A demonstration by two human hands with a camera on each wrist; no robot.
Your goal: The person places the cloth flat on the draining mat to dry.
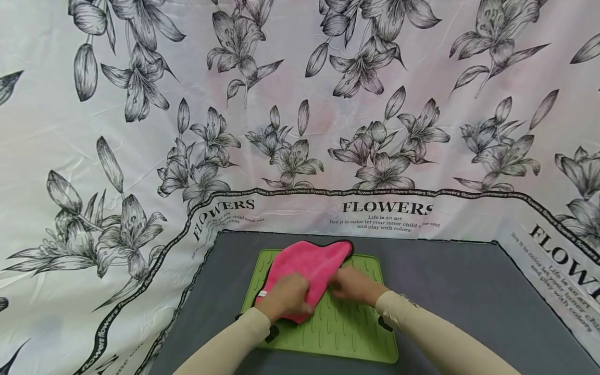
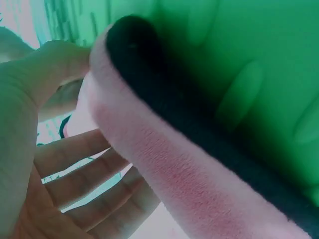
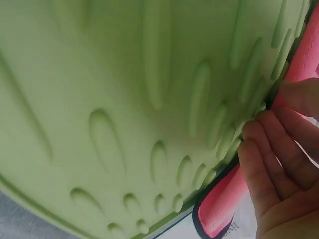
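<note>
Grey table; left grip, right grip hold pink cloth (over mat).

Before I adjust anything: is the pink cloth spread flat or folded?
Not spread flat: the left wrist view shows the pink cloth curving, its black edging toward the green mat. How far it is folded, I cannot tell.

Both hands close together
</note>
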